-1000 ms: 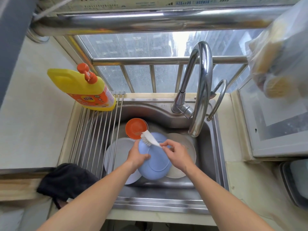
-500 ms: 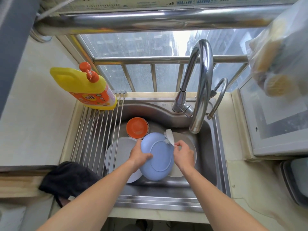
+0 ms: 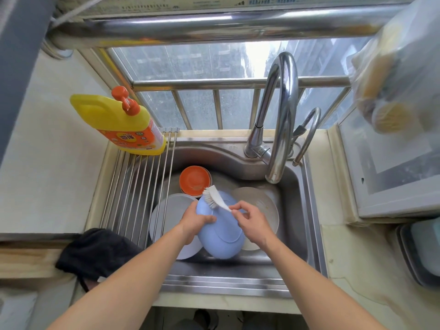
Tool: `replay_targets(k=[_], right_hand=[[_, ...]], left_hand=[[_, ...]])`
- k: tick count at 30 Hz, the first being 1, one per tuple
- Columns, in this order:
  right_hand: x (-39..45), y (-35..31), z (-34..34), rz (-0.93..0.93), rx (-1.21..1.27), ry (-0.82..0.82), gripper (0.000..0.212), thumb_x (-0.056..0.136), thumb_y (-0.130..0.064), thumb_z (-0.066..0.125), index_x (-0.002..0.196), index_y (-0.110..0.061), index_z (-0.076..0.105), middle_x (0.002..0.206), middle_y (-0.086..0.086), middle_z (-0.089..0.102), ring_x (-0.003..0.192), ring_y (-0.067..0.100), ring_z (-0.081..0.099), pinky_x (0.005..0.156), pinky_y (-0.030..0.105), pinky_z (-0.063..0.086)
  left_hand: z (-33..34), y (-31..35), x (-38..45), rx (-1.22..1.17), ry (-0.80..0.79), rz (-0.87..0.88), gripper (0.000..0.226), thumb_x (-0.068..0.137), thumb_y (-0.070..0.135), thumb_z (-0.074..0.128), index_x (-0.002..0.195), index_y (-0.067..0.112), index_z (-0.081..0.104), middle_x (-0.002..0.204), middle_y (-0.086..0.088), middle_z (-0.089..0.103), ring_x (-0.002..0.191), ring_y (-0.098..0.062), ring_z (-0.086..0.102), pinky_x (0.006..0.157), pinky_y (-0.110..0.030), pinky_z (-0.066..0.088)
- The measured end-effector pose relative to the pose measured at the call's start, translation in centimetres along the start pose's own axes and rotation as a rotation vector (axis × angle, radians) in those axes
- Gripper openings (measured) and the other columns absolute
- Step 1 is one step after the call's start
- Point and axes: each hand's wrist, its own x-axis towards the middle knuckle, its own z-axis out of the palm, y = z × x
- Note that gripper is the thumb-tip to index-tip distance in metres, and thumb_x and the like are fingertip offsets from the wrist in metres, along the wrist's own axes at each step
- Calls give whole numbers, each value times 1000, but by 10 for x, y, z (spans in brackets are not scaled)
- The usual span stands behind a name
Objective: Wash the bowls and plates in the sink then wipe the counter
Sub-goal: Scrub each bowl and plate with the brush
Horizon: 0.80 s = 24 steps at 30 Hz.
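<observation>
My left hand (image 3: 194, 222) grips the round pale-blue plastic plate (image 3: 220, 231), tilted over the steel sink (image 3: 297, 210); my right hand (image 3: 250, 220) pinches the white dish brush (image 3: 215, 198), bristles up-left on the plate's far edge.

Two bowls (blue (image 3: 221, 236), orange (image 3: 194, 181)), two plates (image 3: 166, 215) (image 3: 262, 206), one brush (image 3: 213, 195).

Two bare forearms, no sleeves, left grip (image 3: 195, 220) and right grip (image 3: 251, 222) ungloved
</observation>
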Motion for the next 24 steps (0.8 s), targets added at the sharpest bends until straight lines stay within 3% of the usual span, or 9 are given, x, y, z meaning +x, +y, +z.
replay_targets(k=[4,7,10,16,20,24], right_hand=[[4,14,-6,143,-197,229,14,96,-27,53,92,-26,66,75,-5,66,78,23,63,63,30,42],[-3,11,0,26,-14,61,12,97,-32,57,92,-31,68,54,-15,55,52,8,48,52,25,35],[-11,8,5,-52,60,-51,11,97,-35,60,97,-35,70,50,-14,45,51,9,38,51,24,31],[-14,-4,-6,108,-200,273,17,96,-29,50,88,-26,65,80,-5,66,79,23,60,62,32,41],[-17,-18,6,-52,-44,72,11,94,-35,58,93,-32,69,52,-12,50,54,10,43,54,28,33],[-22,-4,-16,-55,-18,-24,10,91,-38,63,92,-38,73,52,-10,45,50,10,38,52,25,31]], left_hand=[[-7,3,-7,-33,-20,-19,63,65,15,80,123,18,56,116,-9,70,102,-33,70,80,-49,61],[-9,5,-5,-83,24,-23,49,80,6,74,124,19,57,115,-9,71,100,-32,71,78,-46,61],[-12,10,-5,-181,72,-38,43,84,4,68,124,16,59,112,-12,73,99,-34,72,84,-50,59],[-15,19,-15,-67,23,-46,48,80,14,73,125,21,58,116,-9,71,103,-32,69,87,-52,59],[-7,22,-16,-186,103,-45,45,84,7,69,127,15,57,116,-13,70,102,-34,69,88,-53,58],[-10,31,-24,-283,178,-16,35,90,5,65,122,13,52,114,-13,67,99,-32,66,86,-50,56]])
